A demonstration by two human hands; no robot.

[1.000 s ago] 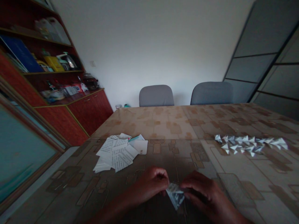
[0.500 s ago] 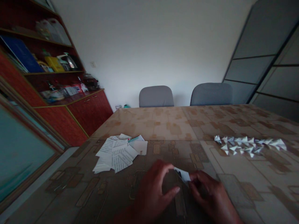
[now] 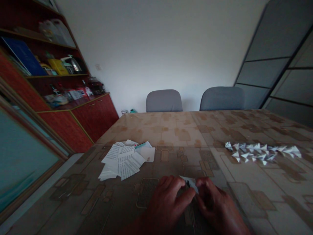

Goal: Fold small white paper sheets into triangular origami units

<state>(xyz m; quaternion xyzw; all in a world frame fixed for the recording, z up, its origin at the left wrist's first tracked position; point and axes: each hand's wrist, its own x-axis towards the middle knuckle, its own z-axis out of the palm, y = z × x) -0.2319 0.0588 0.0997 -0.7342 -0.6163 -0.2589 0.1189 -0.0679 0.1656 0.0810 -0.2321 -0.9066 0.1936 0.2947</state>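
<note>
A small folded piece of paper [image 3: 191, 183], white with a dark mark, is between my two hands just above the near part of the table. My right hand [image 3: 217, 202] pinches its right end between thumb and fingers. At its left side, my left hand [image 3: 171, 199] has thumb and fingertips closed on the paper's edge. The fingers partly cover the paper, so its full folded shape is hidden. To the left lies a loose pile of printed paper pieces [image 3: 129, 164]. Rows of folded pointed paper pieces [image 3: 261, 152] lie at the right.
The patterned table [image 3: 168, 127] stretches to two grey chairs [image 3: 164, 100] at its far side. A red-brown cabinet [image 3: 95, 116] with filled shelves stands at the left, near a glass-panelled door [image 3: 26, 163]. Grey panelled doors [image 3: 266, 49] are at the right.
My left hand has moved right and its thumb has closed in onto the paper. My right hand keeps its pinch. The paper has turned slightly and is more covered by fingers.
</note>
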